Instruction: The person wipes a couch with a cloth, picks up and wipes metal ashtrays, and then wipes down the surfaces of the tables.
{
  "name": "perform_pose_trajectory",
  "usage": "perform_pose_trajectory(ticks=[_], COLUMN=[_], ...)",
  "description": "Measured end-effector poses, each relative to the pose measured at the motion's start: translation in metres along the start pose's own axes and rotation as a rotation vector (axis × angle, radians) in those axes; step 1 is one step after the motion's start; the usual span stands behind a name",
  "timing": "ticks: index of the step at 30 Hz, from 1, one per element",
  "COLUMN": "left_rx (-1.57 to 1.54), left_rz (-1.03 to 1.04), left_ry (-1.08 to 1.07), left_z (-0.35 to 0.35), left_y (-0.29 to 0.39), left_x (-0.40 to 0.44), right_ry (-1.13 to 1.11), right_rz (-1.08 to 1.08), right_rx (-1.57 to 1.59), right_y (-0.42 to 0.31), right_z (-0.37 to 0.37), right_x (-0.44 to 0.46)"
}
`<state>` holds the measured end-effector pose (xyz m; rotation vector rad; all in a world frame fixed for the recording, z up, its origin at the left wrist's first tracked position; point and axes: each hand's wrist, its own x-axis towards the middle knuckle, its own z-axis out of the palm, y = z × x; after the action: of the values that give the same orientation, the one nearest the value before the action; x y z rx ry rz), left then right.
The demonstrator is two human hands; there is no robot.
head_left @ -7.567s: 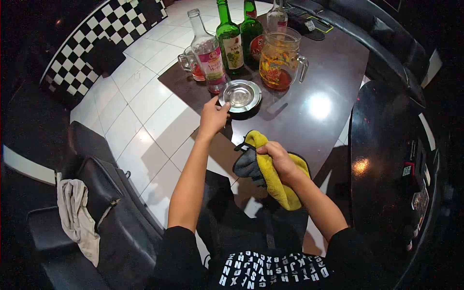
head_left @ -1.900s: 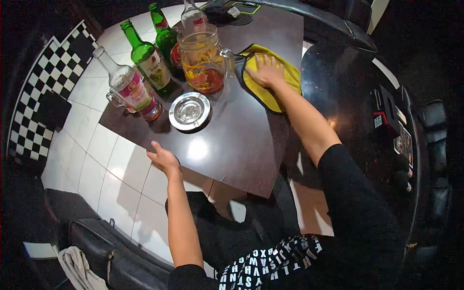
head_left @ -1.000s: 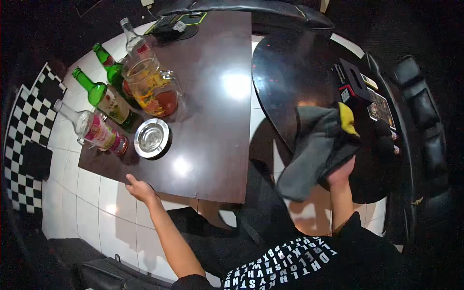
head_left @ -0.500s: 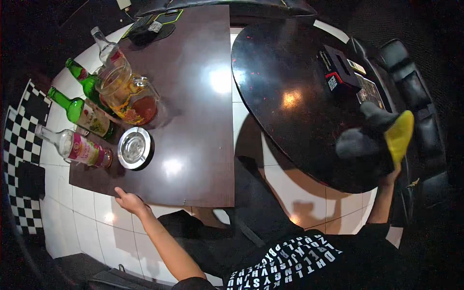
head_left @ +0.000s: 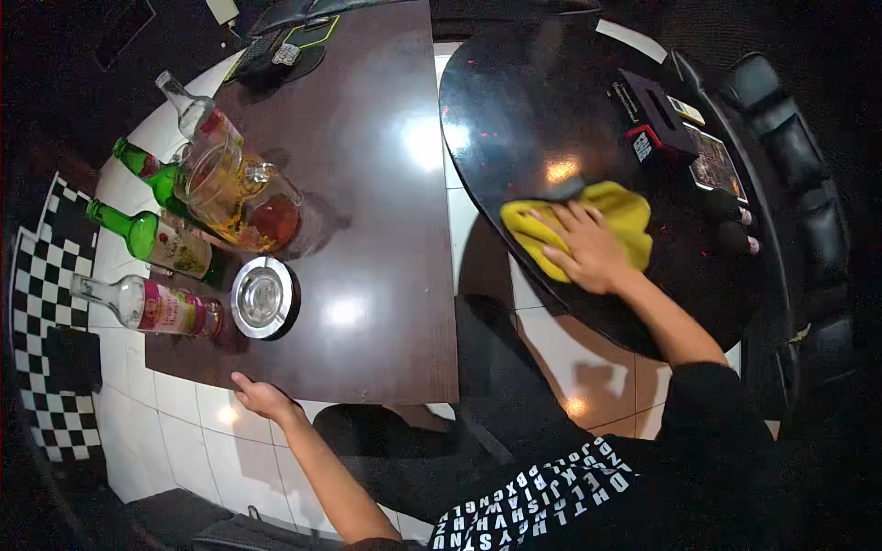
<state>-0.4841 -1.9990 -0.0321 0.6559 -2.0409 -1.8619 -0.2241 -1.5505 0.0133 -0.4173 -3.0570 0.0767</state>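
Observation:
My right hand (head_left: 593,248) lies flat with spread fingers on a yellow and grey cloth (head_left: 629,220), pressed on the black round-edged table (head_left: 524,119). At the near edge of the brown table (head_left: 377,230), my left hand (head_left: 264,399) has its thumb up at the edge, the other fingers partly hidden, and holds no object. Just beyond it sits a metal ashtray (head_left: 264,298). A pink-labelled bottle (head_left: 175,309), a green bottle (head_left: 175,248) and a glass jug (head_left: 248,207) with red liquid stand close by.
Another green bottle (head_left: 138,161) and a clear bottle (head_left: 197,115) stand behind. A black box (head_left: 652,129), a framed picture (head_left: 712,165) and dark round-topped items (head_left: 730,234) are on the black table. Black seats (head_left: 790,156) line the right side.
My right hand has brought the cloth from the brown table to the black one, moving left and down onto its surface in the last half second. My left hand stays at the brown table's edge.

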Motion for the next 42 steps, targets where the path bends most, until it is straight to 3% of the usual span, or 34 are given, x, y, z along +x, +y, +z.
perform_pose_trajectory(ticks=[9, 14, 16, 19, 23, 25, 26, 29, 31, 34, 42], left_rx=[0.124, 0.163, 0.199, 0.211, 0.156, 0.14, 0.137, 0.161, 0.153, 0.1, 0.058], left_rz=[0.053, 0.074, 0.051, 0.026, 0.03, 0.032, 0.034, 0.025, 0.016, 0.034, 0.092], left_ry=[0.084, 0.052, 0.056, 0.075, 0.04, 0.03, 0.027, 0.062, 0.068, 0.036, 0.046], left_z=[0.003, -0.002, -0.003, 0.001, 0.001, 0.002, 0.001, 0.003, 0.006, 0.002, 0.001], left_y=[0.006, -0.002, 0.003, 0.008, 0.012, 0.015, 0.012, 0.016, 0.015, 0.006, -0.007], left_x=[-0.006, 0.007, 0.001, -0.004, -0.012, -0.014, -0.012, -0.014, -0.014, -0.004, 0.007], right_ry=[0.16, 0.017, -0.004, 0.07, 0.031, 0.058, -0.042, -0.05, -0.078, -0.041, 0.087], right_rz=[0.069, 0.28, 0.283, 0.09, -0.108, -0.357, -0.384, -0.507, -0.43, -0.286, 0.321], right_rx=[0.053, 0.025, 0.01, 0.041, 0.145, 0.166, 0.124, 0.159, 0.259, 0.149, 0.045], right_y=[0.024, 0.03, 0.028, 0.027, 0.0, -0.01, -0.022, -0.026, -0.021, -0.002, 0.08], right_z=[0.035, 0.034, 0.032, 0.039, 0.026, 0.022, 0.004, 0.003, 0.0, 0.01, 0.022], right_x=[0.211, 0.296, 0.293, 0.262, 0.171, 0.117, 0.09, 0.042, 0.036, 0.067, 0.26])
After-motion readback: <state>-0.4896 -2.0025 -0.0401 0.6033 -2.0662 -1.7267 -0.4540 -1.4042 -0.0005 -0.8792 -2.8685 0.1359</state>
